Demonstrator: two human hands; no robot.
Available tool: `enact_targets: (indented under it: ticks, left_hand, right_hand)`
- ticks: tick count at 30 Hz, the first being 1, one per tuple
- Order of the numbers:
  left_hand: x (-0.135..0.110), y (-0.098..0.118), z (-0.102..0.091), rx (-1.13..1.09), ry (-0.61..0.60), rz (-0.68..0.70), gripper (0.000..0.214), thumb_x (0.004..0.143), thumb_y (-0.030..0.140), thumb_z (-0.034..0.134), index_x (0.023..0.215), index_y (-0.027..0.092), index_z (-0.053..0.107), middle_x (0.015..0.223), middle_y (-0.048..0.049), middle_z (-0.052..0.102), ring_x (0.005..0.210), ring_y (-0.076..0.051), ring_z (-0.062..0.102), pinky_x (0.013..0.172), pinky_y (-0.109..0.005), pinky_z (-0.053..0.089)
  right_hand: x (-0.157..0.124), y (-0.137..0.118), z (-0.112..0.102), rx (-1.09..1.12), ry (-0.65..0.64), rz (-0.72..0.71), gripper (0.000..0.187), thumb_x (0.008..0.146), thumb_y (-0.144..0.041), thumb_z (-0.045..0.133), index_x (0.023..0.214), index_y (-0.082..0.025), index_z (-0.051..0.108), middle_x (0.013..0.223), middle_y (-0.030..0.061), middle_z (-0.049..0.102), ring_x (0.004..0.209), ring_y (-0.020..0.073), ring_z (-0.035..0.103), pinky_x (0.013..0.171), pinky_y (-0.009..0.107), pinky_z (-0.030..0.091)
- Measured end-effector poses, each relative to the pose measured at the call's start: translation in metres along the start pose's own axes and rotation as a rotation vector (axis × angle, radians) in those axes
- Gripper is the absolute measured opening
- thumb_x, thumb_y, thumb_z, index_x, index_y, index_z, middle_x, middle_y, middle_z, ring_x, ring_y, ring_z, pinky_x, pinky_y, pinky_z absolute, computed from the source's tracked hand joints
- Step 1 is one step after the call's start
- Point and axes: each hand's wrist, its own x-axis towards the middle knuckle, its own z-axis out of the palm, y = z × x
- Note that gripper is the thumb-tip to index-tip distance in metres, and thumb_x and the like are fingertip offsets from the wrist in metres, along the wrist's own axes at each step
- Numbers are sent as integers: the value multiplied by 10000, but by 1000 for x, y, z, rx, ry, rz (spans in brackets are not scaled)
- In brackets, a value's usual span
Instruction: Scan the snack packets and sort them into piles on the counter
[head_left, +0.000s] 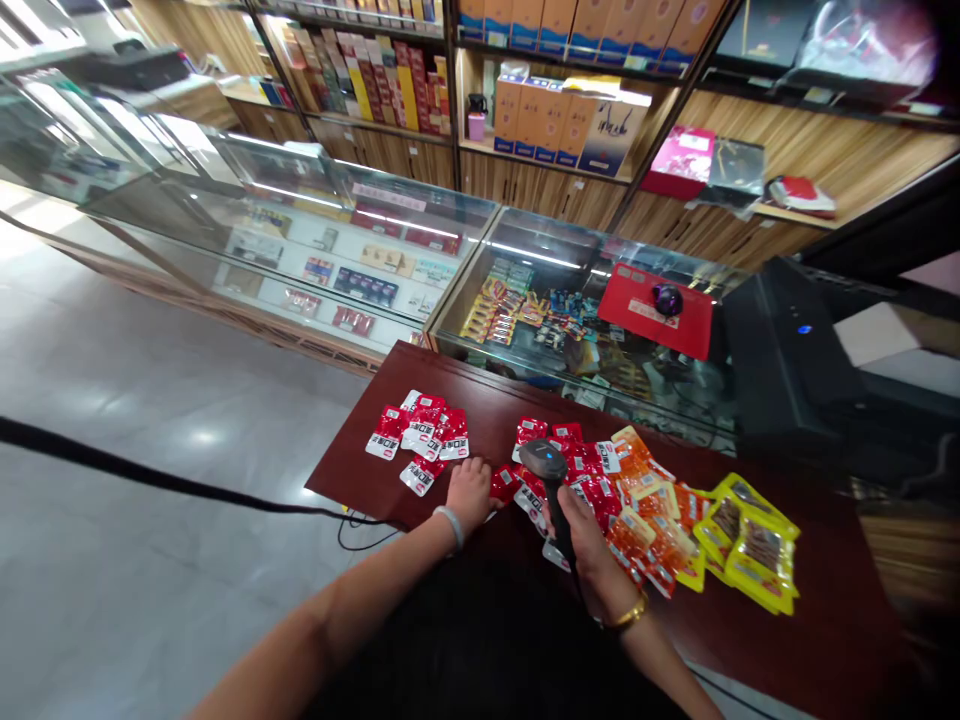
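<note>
My right hand (589,545) is wrapped round the handle of a black barcode scanner (544,460), whose head sits over a pile of red-and-white snack packets (596,458). A gold bracelet circles that wrist. To its left, my left hand (469,495) rests low at the table, fingers bent, with a red snack packet (504,484) at its thumb side; the exact grip is partly hidden. Further left lies a smaller group of red-and-white packets (424,425). Orange snack packets (652,510) overlap the main pile on the right, followed by yellow snack packets (757,550).
All this lies on a dark red-brown table (360,460). Behind it stand glass display cases (337,250), with a red mat (637,325) and a mouse (667,298) on top. A black machine (780,350) stands at right. A black strap (187,480) crosses the left.
</note>
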Motion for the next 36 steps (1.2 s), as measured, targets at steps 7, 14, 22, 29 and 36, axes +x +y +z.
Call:
enact_targets:
  ticks: [7,14,22,29,36]
  left_hand:
    - [6,-30,-9,-331,-84,-312,503,749,467,694,1118,197,483,966,-88,678,920,-233,644,762,-280,412]
    - [-1,-52,-11,-482,39,-322,431,751,388,677,1085,186,495,978,-85,677,889,-218,649,733,-266,425]
    - [2,-66,-23,-522,149,-382,419,740,402,671,1047,166,509,920,-90,665,829,-211,633,704,-270,416]
    - [19,-75,-67,-220,397,-469,553,776,480,636,1203,165,483,1129,-140,619,1108,-300,538,911,-380,392]
    - [51,-6,-49,-49,359,-120,441,804,477,610,1151,217,532,1210,-111,548,1147,-278,465,991,-394,330]
  right_hand:
    - [-9,9,8,-79,-128,52,503,754,-674,610,951,-213,580,544,-52,547,400,103,444,403,223,308]
    - [-1,19,28,-80,-257,84,541,747,-642,644,1059,-203,594,523,-62,541,388,92,437,391,206,308]
    - [2,20,31,-80,-261,75,490,771,-637,622,997,-204,586,532,-66,527,385,85,425,391,203,294]
    - [-3,14,16,-78,-202,45,476,757,-659,617,890,-203,580,531,-57,541,381,76,428,391,200,293]
    - [-11,13,-9,9,-85,45,447,767,-638,626,881,-207,589,559,-53,530,423,88,420,425,215,323]
